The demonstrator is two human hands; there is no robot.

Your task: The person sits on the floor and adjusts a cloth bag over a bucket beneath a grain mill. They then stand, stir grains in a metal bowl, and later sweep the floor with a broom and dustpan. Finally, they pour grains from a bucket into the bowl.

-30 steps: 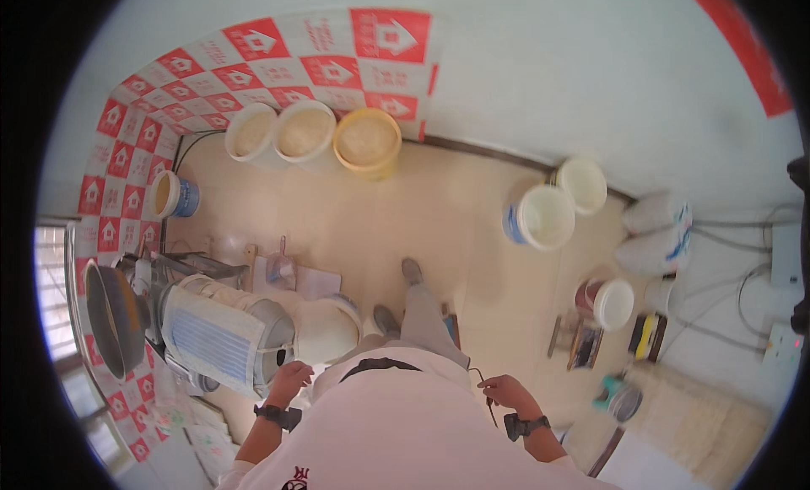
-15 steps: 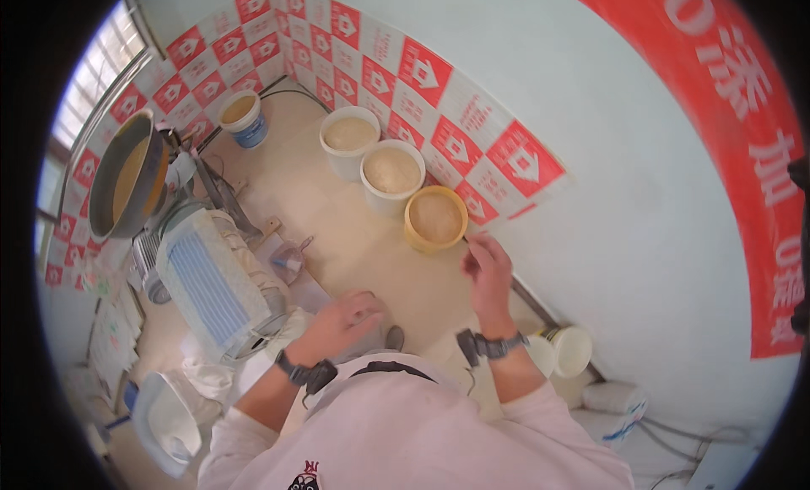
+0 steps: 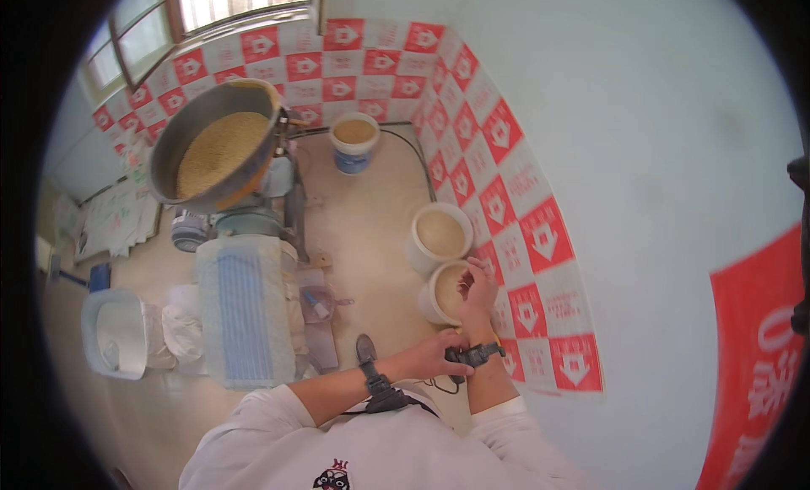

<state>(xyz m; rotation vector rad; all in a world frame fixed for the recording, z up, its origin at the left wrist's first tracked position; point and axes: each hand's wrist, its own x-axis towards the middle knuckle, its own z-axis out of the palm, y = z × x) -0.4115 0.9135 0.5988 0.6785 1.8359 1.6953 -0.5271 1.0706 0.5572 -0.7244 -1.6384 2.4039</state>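
Observation:
My left hand point(image 3: 432, 356) reaches across to my right wrist, its fingers closed against the black wrist strap device point(image 3: 474, 355) there. My right hand point(image 3: 478, 289) is raised, palm turned inward, with its fingers loosely bent and apart, and I see nothing in it. Beneath it in the picture stands a white bucket point(image 3: 429, 303) of pale tan material, partly covered by the hand. Another white bucket point(image 3: 440, 231) with similar contents stands just beyond. A second black strap device point(image 3: 379, 389) is on my left wrist.
At left a machine carries a large grey hopper point(image 3: 221, 157) of grain and a blue-and-white cover point(image 3: 245, 313). A blue-labelled bucket point(image 3: 353, 158) stands by the far wall. A clear dustpan-like scoop point(image 3: 319, 303) lies beside the machine; a white tub point(image 3: 114, 334) is at far left.
The view has swung, moving the machine and buckets within the picture. My left hand has gone from apart to touching my right wrist's strap. The yellow bucket is now mostly hidden.

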